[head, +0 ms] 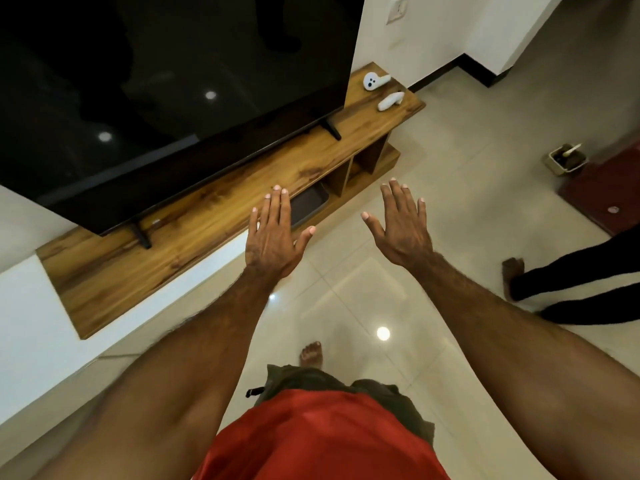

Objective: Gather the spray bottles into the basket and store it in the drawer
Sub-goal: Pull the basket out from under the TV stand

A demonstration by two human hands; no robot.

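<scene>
Both hands are held out in front of the person, palms down, fingers straight and spread, holding nothing. The left hand point(273, 233) hovers over the front edge of the long wood-grain table point(194, 216), and the right hand point(401, 223) hangs over the glossy cream floor tiles point(467, 188), apart from the left.

Ahead of the left hand a large black flat-screen television point(173, 81) stands on the table. Just beyond the left hand's fingertips, in an open compartment under the tabletop, lies a dark rectangular tray point(308, 206). Far ahead of the right hand, at the table's end, lie two white handheld controllers point(381, 90).

No spray bottles, basket or drawer can be made out in this view.

To the right of the right hand, another person's dark-clad legs point(571, 282) stand on the floor.
</scene>
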